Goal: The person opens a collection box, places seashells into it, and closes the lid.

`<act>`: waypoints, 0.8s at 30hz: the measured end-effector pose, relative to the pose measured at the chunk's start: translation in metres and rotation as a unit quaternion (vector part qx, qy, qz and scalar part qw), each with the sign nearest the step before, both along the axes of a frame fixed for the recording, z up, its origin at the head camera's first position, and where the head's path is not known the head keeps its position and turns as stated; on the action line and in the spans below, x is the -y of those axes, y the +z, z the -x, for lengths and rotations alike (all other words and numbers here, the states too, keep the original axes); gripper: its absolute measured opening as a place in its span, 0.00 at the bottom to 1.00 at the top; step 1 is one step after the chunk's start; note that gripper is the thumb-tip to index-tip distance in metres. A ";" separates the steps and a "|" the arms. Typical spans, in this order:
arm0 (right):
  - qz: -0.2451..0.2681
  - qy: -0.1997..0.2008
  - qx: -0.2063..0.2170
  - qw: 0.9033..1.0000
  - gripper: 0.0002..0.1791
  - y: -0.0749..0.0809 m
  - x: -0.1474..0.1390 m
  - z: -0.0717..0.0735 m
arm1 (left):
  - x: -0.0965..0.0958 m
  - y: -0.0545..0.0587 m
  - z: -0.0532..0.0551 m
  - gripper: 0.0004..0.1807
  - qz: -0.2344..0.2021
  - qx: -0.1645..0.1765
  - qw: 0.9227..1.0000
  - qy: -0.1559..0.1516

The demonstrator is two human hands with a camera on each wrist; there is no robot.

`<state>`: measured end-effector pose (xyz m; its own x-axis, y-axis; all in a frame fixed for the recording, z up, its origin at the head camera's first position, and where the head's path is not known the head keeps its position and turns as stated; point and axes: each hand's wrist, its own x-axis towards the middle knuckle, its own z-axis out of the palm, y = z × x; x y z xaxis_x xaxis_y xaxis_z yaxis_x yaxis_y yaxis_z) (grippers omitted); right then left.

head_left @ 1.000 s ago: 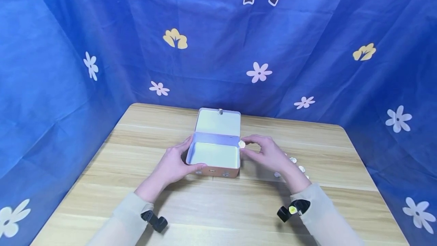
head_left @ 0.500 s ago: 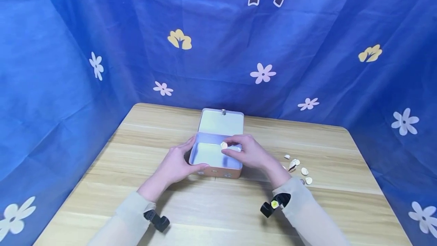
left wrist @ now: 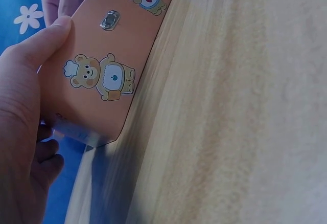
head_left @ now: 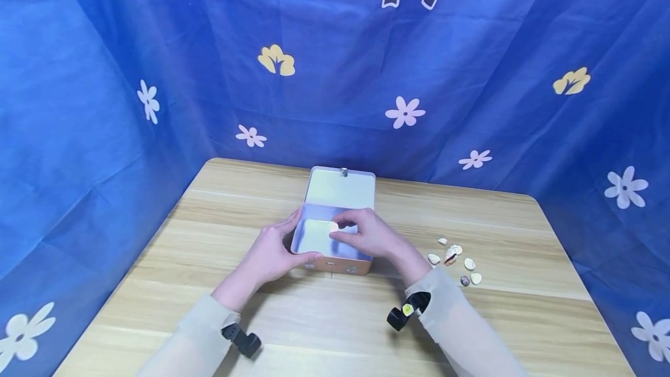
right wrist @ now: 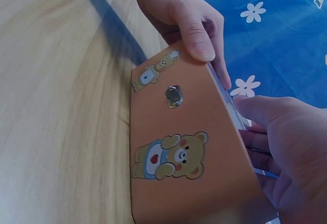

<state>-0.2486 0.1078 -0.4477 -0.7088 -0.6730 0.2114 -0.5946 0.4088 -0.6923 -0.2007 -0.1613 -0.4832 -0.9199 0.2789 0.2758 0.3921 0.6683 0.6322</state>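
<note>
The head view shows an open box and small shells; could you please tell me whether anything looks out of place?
Nothing stands out. The box sits flat on the table, lid open, gripped by the left hand; the loose shells lie together to the box's right, though too small to check for damage.

Head cam sits high, looks forward and down, far enough back to cover left hand [head_left: 269,252], right hand [head_left: 369,236], table [head_left: 324,319] and blue cloth [head_left: 335,45]. Left wrist cam [head_left: 242,340] and right wrist cam [head_left: 400,316] sit low and close, rolled sideways, facing box front [left wrist: 110,47] from its left and right ends; both show its clasp [right wrist: 174,95].
</note>
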 end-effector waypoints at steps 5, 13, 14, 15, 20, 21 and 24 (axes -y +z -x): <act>-0.021 -0.005 -0.011 1.000 0.09 -0.002 0.005 0.000 | 0.000 0.000 0.000 0.66 0.000 0.002 1.000 0.005; -0.026 -0.017 -0.016 0.999 0.18 -0.007 0.007 0.000 | -0.002 -0.002 -0.001 0.66 0.000 -0.007 1.000 0.001; -0.023 -0.019 -0.018 0.999 0.21 -0.007 0.006 0.000 | -0.002 -0.002 -0.002 0.66 -0.002 -0.007 1.000 0.001; -0.018 -0.021 -0.019 0.999 0.23 -0.008 0.006 0.000 | -0.002 -0.002 -0.002 0.66 -0.001 -0.005 1.000 0.001; 0.012 -0.031 -0.011 0.999 0.26 -0.005 0.000 -0.002 | -0.003 -0.003 0.000 0.67 0.004 0.000 1.000 0.004; 0.019 -0.033 -0.008 0.999 0.26 -0.004 -0.002 -0.003 | -0.002 -0.003 0.000 0.67 0.005 0.002 1.000 0.006; 0.028 -0.044 -0.007 0.999 0.26 -0.001 -0.007 -0.006 | -0.001 -0.003 0.000 0.67 0.002 0.006 1.000 0.007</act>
